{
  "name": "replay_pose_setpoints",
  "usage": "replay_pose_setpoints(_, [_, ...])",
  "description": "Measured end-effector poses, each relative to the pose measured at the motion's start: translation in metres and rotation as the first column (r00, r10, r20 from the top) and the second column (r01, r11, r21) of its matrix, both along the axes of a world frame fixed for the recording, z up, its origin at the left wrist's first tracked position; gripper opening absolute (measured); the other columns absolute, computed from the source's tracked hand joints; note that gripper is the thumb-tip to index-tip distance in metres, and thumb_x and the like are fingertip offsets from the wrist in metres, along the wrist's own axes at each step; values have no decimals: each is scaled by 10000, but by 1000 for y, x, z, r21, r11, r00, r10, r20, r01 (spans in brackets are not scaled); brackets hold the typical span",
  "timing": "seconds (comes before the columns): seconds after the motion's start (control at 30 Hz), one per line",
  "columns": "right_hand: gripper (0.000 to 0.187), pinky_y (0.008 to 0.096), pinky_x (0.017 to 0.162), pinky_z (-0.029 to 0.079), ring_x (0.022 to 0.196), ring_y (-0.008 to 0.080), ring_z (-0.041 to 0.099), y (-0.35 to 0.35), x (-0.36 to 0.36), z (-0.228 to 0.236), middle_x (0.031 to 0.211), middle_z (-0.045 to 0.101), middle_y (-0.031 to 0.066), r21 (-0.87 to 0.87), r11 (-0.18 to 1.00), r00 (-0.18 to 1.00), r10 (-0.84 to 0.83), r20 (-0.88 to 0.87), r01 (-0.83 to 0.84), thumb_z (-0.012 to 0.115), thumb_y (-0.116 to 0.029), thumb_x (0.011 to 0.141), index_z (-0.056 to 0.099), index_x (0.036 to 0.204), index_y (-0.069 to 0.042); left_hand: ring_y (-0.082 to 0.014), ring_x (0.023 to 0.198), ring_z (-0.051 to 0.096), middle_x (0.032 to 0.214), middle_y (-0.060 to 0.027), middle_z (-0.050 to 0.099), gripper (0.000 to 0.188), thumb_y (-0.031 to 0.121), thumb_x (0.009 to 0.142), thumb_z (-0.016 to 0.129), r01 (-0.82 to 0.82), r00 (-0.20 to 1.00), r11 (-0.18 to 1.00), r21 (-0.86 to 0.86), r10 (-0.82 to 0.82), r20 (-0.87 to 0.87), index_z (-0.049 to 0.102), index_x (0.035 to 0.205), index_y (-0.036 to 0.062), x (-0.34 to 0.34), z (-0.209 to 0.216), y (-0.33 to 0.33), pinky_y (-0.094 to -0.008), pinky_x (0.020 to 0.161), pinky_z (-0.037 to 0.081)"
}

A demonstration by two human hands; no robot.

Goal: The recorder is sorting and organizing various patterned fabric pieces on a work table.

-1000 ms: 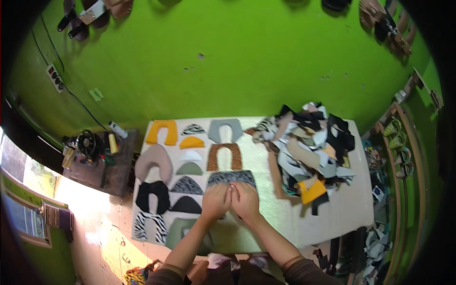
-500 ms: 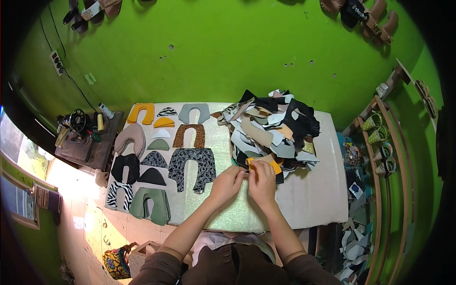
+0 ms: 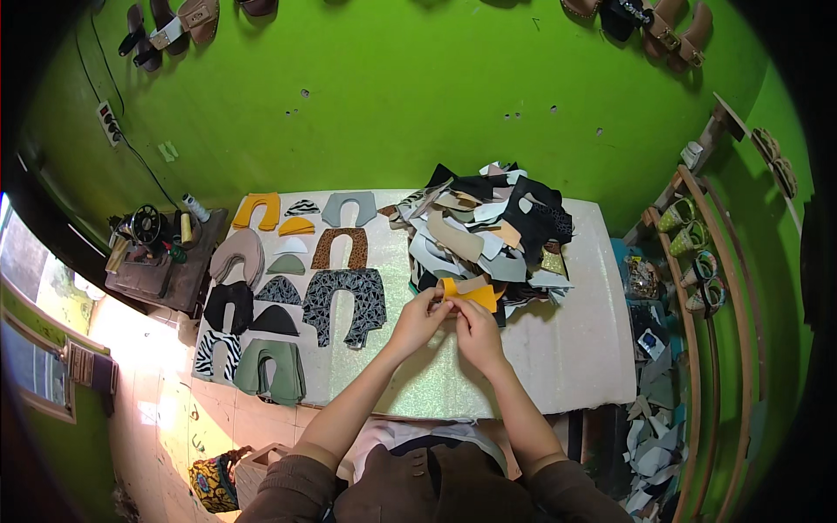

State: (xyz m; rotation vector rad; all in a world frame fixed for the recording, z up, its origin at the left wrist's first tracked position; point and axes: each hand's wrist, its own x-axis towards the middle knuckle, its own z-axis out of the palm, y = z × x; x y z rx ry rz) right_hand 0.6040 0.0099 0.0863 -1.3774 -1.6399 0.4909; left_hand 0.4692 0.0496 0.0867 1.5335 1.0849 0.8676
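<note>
A yellow piece of sheet material [image 3: 482,297], looking like leather or fabric, is held up in front of the scrap heap. My left hand [image 3: 420,322] pinches its left end, and my right hand [image 3: 478,329] grips its lower edge close by. The fingertips of both hands nearly meet. Just beyond lies a tall heap of mixed scraps [image 3: 453,234] in black, white, beige and grey. To the left are sorted cut pieces: yellow U-shapes [image 3: 241,213], a leopard-print piece [image 3: 325,250], a black-and-grey patterned piece [image 3: 319,307] and a green stack [image 3: 251,370].
The pieces lie on a pale padded table [image 3: 558,366] against a green wall. A sewing machine [image 3: 146,228] stands at the left on a dark table. On the right, a wooden rack [image 3: 697,349] holds green sandals [image 3: 678,214], with scraps [image 3: 652,444] on the floor.
The yellow piece has been drawn slightly away from the heap and turned, and more of it shows. My left hand has come onto its left end. The whole view has shifted a little.
</note>
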Motion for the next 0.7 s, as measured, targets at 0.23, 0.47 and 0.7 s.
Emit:
replay_pose_setpoints(0.23, [234, 365, 772, 461, 862, 322, 591, 3, 11, 22, 919, 618, 169, 36, 990, 990, 138, -12, -137, 461, -9, 788, 617, 963, 0, -104, 872, 585, 977, -62, 603, 236, 91, 872, 556, 184, 983, 983, 12, -184, -3, 515, 1086, 1, -10, 15, 9, -235, 767, 466])
replay_pose_setpoints(0.47, [246, 335, 845, 441, 933, 265, 591, 11, 24, 51, 989, 633, 120, 117, 981, 971, 172, -167, -154, 488, 20, 794, 621, 1001, 2, -61, 775, 541, 862, -12, 593, 224, 168, 902, 538, 139, 982, 989, 49, -144, 120, 540, 1051, 0, -29, 42, 21, -217, 702, 442])
replay_pose_setpoints(0.7, [374, 348, 937, 379, 1084, 267, 521, 26, 19, 77, 1098, 599, 121, 207, 933, 951, 308, -36, -294, 577, -145, 809, 554, 1165, -34, -91, 771, 530, 865, -52, 596, 228, 221, 853, 582, 335, 942, 941, 46, -333, -37, 602, 969, 24, -48, 77, 18, -239, 703, 436])
